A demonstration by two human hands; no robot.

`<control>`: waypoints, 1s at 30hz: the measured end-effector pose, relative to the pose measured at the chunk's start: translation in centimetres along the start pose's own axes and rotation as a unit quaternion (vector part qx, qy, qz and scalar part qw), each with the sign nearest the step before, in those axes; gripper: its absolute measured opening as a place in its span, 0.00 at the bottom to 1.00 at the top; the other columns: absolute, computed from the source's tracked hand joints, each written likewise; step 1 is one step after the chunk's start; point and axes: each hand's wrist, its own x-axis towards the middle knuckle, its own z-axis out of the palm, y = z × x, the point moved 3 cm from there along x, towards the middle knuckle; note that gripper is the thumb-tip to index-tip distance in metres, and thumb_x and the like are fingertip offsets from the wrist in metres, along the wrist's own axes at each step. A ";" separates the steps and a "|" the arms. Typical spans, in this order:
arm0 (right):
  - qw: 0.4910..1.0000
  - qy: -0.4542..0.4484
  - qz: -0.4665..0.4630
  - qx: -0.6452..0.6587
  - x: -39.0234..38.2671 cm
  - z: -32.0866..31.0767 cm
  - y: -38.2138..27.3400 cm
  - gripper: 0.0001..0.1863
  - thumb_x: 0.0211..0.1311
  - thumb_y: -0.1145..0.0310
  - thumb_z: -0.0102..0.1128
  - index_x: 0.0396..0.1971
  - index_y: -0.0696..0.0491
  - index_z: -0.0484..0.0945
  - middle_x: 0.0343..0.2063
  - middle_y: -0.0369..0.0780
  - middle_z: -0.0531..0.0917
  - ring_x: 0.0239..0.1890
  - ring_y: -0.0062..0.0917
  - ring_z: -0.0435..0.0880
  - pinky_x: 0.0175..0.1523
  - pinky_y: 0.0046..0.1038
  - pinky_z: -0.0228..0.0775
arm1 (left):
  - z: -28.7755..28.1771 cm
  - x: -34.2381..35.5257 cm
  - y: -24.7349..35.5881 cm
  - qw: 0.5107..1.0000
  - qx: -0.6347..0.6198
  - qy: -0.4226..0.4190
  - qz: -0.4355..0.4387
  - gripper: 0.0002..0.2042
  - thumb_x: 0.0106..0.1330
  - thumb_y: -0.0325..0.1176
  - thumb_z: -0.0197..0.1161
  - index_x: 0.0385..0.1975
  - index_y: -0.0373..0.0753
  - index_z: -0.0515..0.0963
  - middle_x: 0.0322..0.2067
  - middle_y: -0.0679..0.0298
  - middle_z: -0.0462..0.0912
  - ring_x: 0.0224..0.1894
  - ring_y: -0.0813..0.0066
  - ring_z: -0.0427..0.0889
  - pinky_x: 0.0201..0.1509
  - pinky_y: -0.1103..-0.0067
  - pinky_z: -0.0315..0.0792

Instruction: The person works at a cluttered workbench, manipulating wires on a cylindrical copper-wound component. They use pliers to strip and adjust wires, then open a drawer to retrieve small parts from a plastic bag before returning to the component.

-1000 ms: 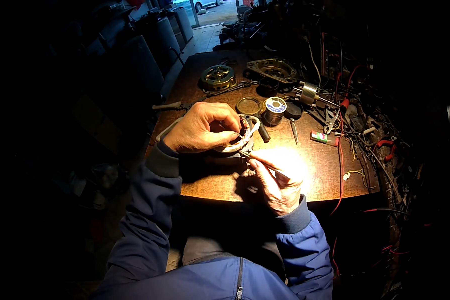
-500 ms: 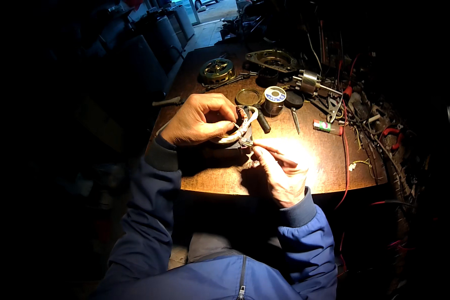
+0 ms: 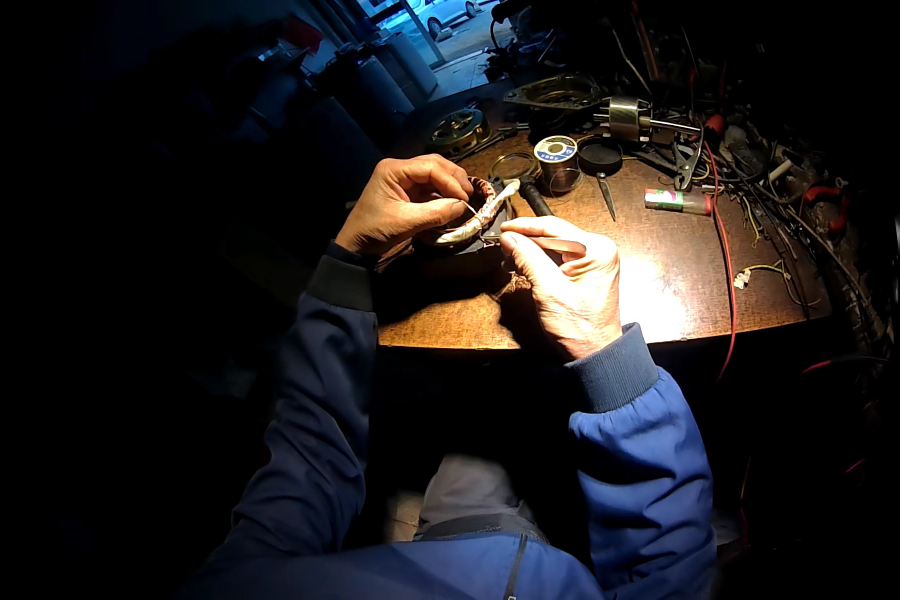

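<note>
A motor stator (image 3: 461,234) with a ring of coils, partly wrapped in white, sits at the table's near left. Over its left side my left hand (image 3: 402,204) pinches a thin white cord (image 3: 470,207) between thumb and forefinger. My right hand (image 3: 570,285) grips what look like slim metal tweezers (image 3: 560,244), their tip against the stator's right edge. A whitish sleeved lead bundle (image 3: 507,190) rises from the coil's far right. Fingers and shadow hide the stator's left and lower parts.
Beyond the hands stand a solder spool (image 3: 557,150), a dark round tin (image 3: 600,155) and a rotor with shaft (image 3: 627,118). A pointed tool (image 3: 607,197) and a red-and-green tube (image 3: 678,202) lie to the right. Tangled wires and pliers (image 3: 686,163) crowd the right edge.
The whole view has shifted, with the table higher in the picture. My right hand has come slightly closer to the stator, and the tweezers lie more level. My left hand keeps its pinch.
</note>
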 end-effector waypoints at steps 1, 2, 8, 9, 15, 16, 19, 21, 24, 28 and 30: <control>1.000 -0.003 -0.004 -0.002 0.1 0.0 -0.1 0.07 0.67 0.79 0.69 0.43 0.61 0.89 0.34 0.38 0.90 0.35 0.16 0.86 0.42 0.18 0.78 | 0.0 0.0 0.1 1.000 0.006 0.004 -0.002 0.07 0.59 0.14 0.71 0.35 0.32 0.87 0.43 0.61 0.84 0.45 0.74 0.85 0.54 0.78 0.80; 1.000 -0.006 -0.005 -0.004 0.1 0.0 -0.1 0.07 0.67 0.79 0.69 0.43 0.61 0.89 0.33 0.38 0.90 0.35 0.16 0.86 0.41 0.18 0.78 | 0.3 -0.2 0.4 0.999 0.036 0.016 0.005 0.07 0.59 0.14 0.71 0.35 0.32 0.87 0.43 0.61 0.84 0.45 0.74 0.85 0.54 0.78 0.80; 1.000 -0.021 0.006 0.010 0.1 0.2 0.2 0.07 0.68 0.78 0.69 0.43 0.61 0.89 0.32 0.38 0.90 0.33 0.15 0.86 0.39 0.18 0.77 | 0.5 -1.1 0.6 0.967 0.220 0.030 0.125 0.07 0.57 0.17 0.73 0.33 0.34 0.88 0.46 0.58 0.86 0.57 0.66 0.82 0.65 0.70 0.75; 1.000 -0.019 0.010 0.007 -0.1 0.2 0.1 0.07 0.68 0.77 0.69 0.43 0.61 0.89 0.32 0.38 0.90 0.33 0.15 0.85 0.39 0.18 0.77 | 0.5 -1.2 0.0 0.983 0.154 0.038 0.092 0.07 0.57 0.17 0.73 0.33 0.34 0.88 0.47 0.57 0.87 0.63 0.63 0.78 0.70 0.67 0.71; 0.998 0.001 -0.062 -0.033 -0.1 0.3 -0.4 0.06 0.66 0.78 0.71 0.41 0.61 0.89 0.34 0.38 0.91 0.36 0.16 0.86 0.43 0.19 0.77 | 0.8 -0.8 -1.3 0.996 0.043 0.032 0.068 0.04 0.59 0.18 0.71 0.32 0.33 0.86 0.45 0.57 0.87 0.60 0.62 0.81 0.68 0.65 0.72; 0.997 0.003 -0.060 -0.044 -0.1 0.2 -0.2 0.07 0.65 0.78 0.71 0.42 0.61 0.89 0.35 0.38 0.90 0.37 0.16 0.86 0.43 0.19 0.78 | 0.9 -0.7 -1.4 0.997 0.037 0.028 0.068 0.04 0.59 0.18 0.71 0.31 0.33 0.86 0.45 0.57 0.87 0.59 0.62 0.81 0.68 0.65 0.72; 0.990 0.017 -0.105 -0.095 -0.1 0.2 0.5 0.07 0.63 0.75 0.73 0.40 0.58 0.90 0.32 0.39 0.90 0.31 0.18 0.87 0.37 0.21 0.77 | 1.1 -0.8 -1.1 0.993 0.067 0.043 0.083 0.03 0.58 0.19 0.71 0.31 0.33 0.85 0.43 0.58 0.88 0.59 0.61 0.82 0.67 0.66 0.72; 0.988 0.015 -0.118 -0.094 -0.2 0.7 0.3 0.07 0.63 0.76 0.73 0.40 0.57 0.89 0.31 0.38 0.89 0.28 0.17 0.85 0.34 0.20 0.75 | 0.7 -1.0 -0.8 0.993 0.077 0.042 0.080 0.04 0.58 0.19 0.71 0.31 0.34 0.85 0.43 0.58 0.88 0.61 0.60 0.81 0.68 0.66 0.72; 0.988 0.003 -0.123 -0.095 -0.3 1.2 0.3 0.07 0.64 0.77 0.73 0.41 0.58 0.89 0.31 0.38 0.88 0.27 0.16 0.82 0.31 0.19 0.72 | 0.4 -1.5 -0.5 0.991 0.101 0.052 0.069 0.04 0.57 0.20 0.72 0.30 0.35 0.85 0.42 0.59 0.88 0.62 0.59 0.81 0.68 0.65 0.72; 0.980 0.006 -0.142 -0.137 -0.4 0.8 -0.6 0.09 0.63 0.80 0.72 0.43 0.59 0.89 0.35 0.42 0.89 0.33 0.21 0.87 0.37 0.21 0.78 | 0.8 -0.7 -0.7 0.991 0.099 0.039 0.077 0.05 0.56 0.21 0.72 0.31 0.37 0.85 0.41 0.61 0.88 0.62 0.58 0.80 0.70 0.63 0.69; 0.983 -0.010 -0.116 -0.145 -0.5 0.9 -0.8 0.09 0.63 0.80 0.72 0.43 0.59 0.89 0.36 0.43 0.90 0.35 0.23 0.89 0.40 0.23 0.80 | 0.7 -1.1 -1.0 0.991 0.093 0.050 0.088 0.05 0.56 0.21 0.72 0.30 0.37 0.85 0.40 0.61 0.89 0.61 0.58 0.80 0.70 0.62 0.69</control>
